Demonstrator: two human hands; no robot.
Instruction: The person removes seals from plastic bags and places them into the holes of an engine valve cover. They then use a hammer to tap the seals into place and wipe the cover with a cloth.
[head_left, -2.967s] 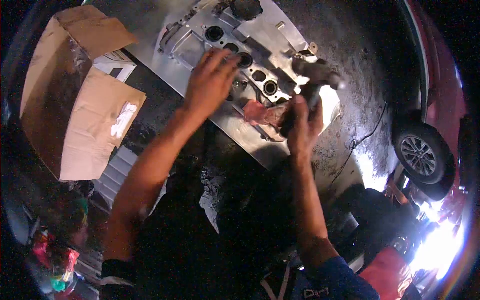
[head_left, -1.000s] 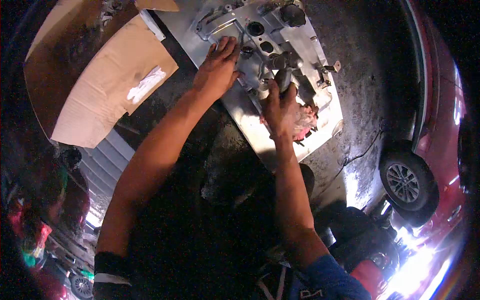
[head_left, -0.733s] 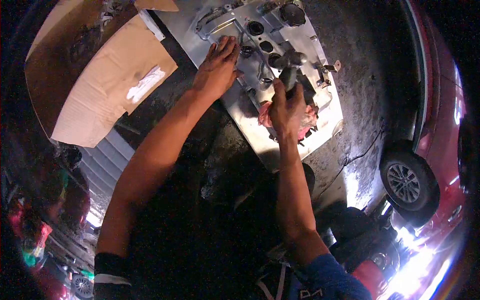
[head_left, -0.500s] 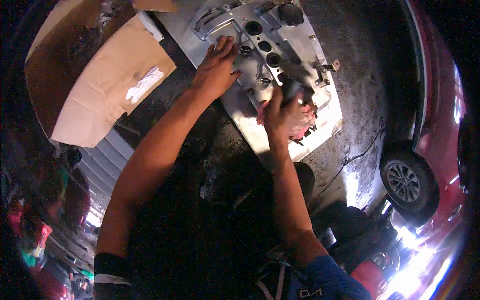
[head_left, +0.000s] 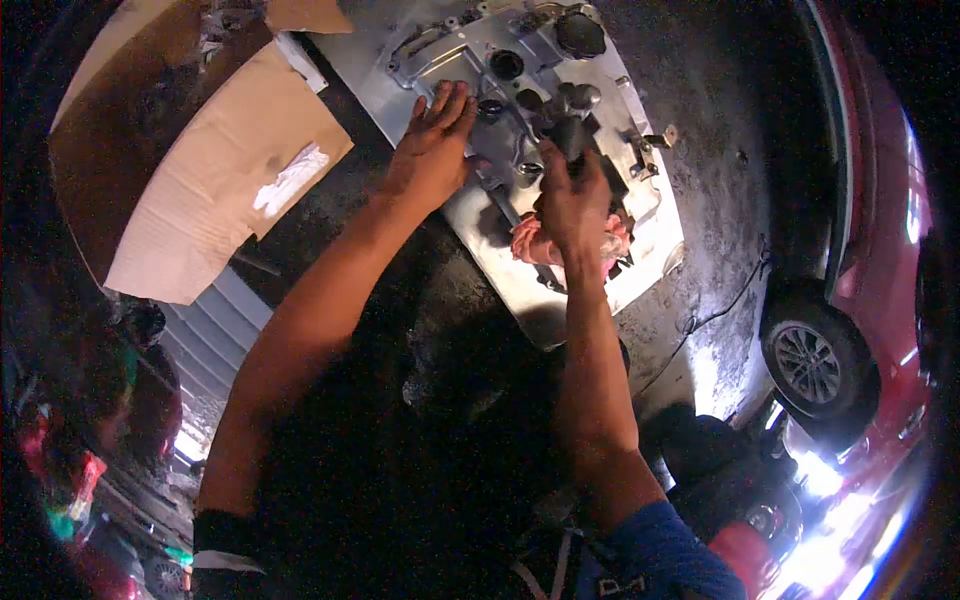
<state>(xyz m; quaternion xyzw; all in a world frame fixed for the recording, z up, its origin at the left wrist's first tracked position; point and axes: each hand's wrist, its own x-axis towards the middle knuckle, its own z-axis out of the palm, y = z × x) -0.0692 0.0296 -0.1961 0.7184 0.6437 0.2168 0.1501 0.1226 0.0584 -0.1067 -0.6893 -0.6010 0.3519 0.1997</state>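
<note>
A silvery engine valve cover point(head_left: 470, 62) with round holes and a black filler cap point(head_left: 580, 35) lies on a pale board point(head_left: 365, 75). My left hand point(head_left: 435, 140) rests on the cover's left side, palm down, fingers stretched out. Over its middle, my right hand point(head_left: 577, 200) is closed around a dark, stubby object point(head_left: 570, 138), whose kind I cannot tell. A rounded metal piece point(head_left: 580, 97) shows just past that object's far end. Under my right wrist, a crumpled reddish-pink rag point(head_left: 535, 240) lies on the near part of the cover.
Cardboard point(head_left: 220, 170) with a crumpled white cloth or paper point(head_left: 290, 180) on it lies at left. Below it is a ribbed grey panel point(head_left: 220, 315). At right stands a red car point(head_left: 880, 260) with its wheel point(head_left: 808, 360); a thin cable point(head_left: 725, 305) crosses the stained floor.
My right hand has moved forward over the cover with the dark object, away from the rag, which now shows more. My left hand has shifted slightly back toward me.
</note>
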